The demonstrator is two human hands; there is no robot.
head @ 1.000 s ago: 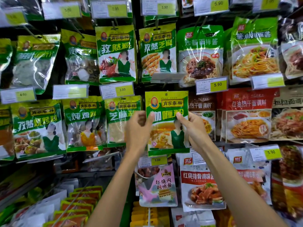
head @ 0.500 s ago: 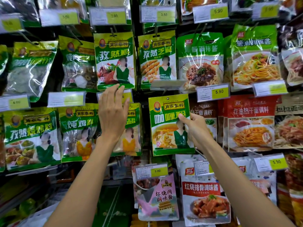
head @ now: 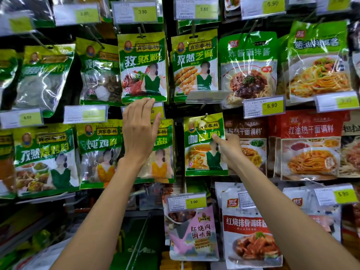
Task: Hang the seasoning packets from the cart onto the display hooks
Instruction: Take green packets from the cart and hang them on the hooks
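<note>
A green and yellow curry seasoning packet [head: 200,151] hangs on a metal display hook [head: 205,116] in the middle row. My right hand [head: 228,148] pinches the packet's right edge, thumb on its front. My left hand [head: 139,131] is raised to the left of it, fingers straight, with its fingertips at the price tag [head: 157,112] and the bottom edge of the cumin powder packet [head: 143,68] above. This hand covers most of a green packet [head: 163,152] hanging behind it.
Rows of seasoning and noodle sauce packets hang on hooks all around, with yellow price tags [head: 271,106] between rows. A clear, blank tag holder [head: 206,96] juts out above the curry packet. A pink packet [head: 192,232] hangs below. Stacked goods lie at the bottom left.
My left hand let go of the curry packet and moved up and left to the price tag. The packet went from held in both hands to hanging on its hook. The view shifted down slightly.
</note>
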